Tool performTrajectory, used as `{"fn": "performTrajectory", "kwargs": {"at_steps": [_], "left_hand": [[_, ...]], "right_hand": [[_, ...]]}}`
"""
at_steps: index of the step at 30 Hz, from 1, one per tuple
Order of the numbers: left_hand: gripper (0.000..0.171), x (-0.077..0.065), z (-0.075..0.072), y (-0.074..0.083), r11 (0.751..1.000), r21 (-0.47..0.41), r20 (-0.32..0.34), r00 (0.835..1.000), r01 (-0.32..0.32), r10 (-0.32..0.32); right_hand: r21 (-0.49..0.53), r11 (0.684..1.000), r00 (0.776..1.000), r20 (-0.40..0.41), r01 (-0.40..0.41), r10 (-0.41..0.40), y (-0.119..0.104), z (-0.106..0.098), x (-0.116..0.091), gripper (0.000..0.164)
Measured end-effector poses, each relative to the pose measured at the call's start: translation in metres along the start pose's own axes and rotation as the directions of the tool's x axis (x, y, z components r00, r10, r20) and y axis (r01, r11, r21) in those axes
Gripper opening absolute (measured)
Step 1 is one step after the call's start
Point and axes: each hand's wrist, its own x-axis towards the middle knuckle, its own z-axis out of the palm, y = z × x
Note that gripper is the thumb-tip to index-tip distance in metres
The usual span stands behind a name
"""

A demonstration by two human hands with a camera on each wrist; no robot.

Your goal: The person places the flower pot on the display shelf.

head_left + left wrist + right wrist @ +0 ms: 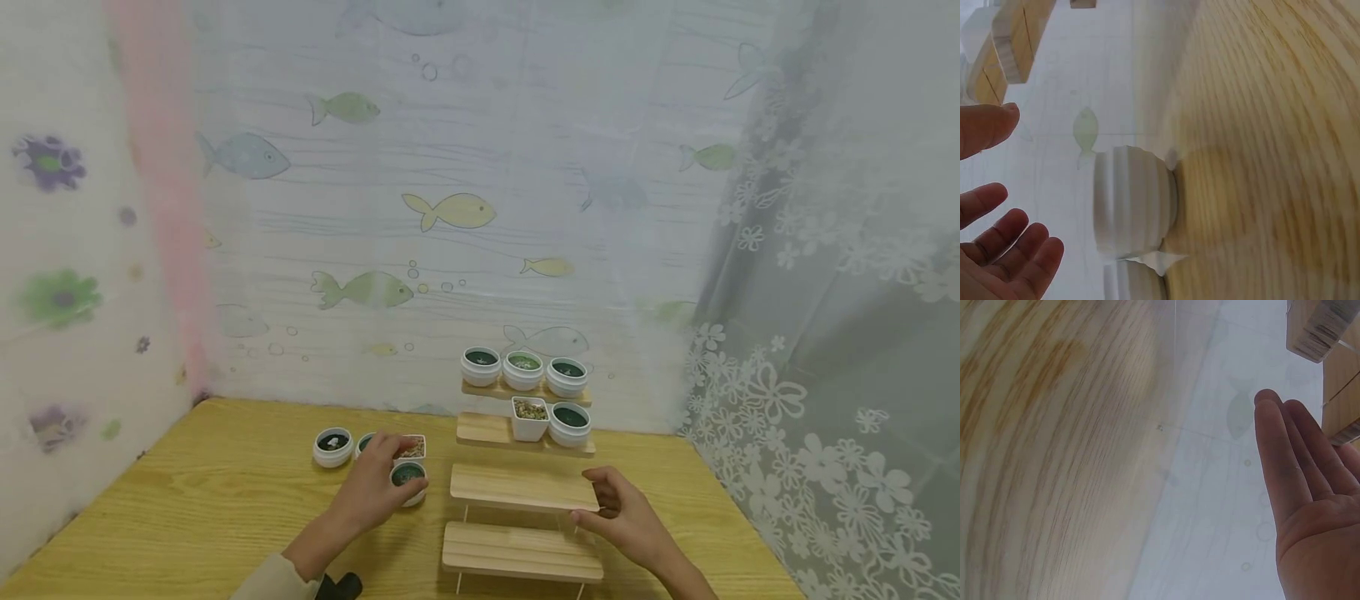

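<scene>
My left hand (372,486) hovers over a group of small white pots on the table, its fingers and thumb spread. Just by the thumb is a round white pot (408,475) with a dark green top. In the left wrist view the fingers (1007,234) stand apart from a ribbed white pot (1132,200). A white square pot (412,448) of brownish grains sits partly behind the hand. My right hand (622,517) is at the right end of a wooden shelf board (521,487), with fingers straight in the right wrist view; contact cannot be told.
Round pots (567,377) line the top tier of the stepped stand. The tier below holds a square pot (529,419) and a round pot (570,423). A lower board (521,552) is in front. Another round pot (332,447) stands left; a dark object (341,586) lies near the sleeve.
</scene>
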Motion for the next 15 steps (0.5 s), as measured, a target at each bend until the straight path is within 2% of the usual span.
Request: {"fn": "performTrajectory", "kwargs": {"at_steps": [6, 15], "left_hand": [[0.054, 0.004, 0.005, -0.01, 0.999, 0.031, 0.024, 0.999, 0.035, -0.036], [0.05, 0.008, 0.011, -0.025, 0.991, 0.083, 0.062, 0.992, 0.104, -0.11]], "right_hand": [[-0.002, 1.0, 1.0, -0.006, -0.001, 0.001, 0.001, 0.0, 0.001, 0.062], [0.008, 1.0, 1.0, 0.004, 0.001, -0.001, 0.004, 0.0, 0.003, 0.06]]}}
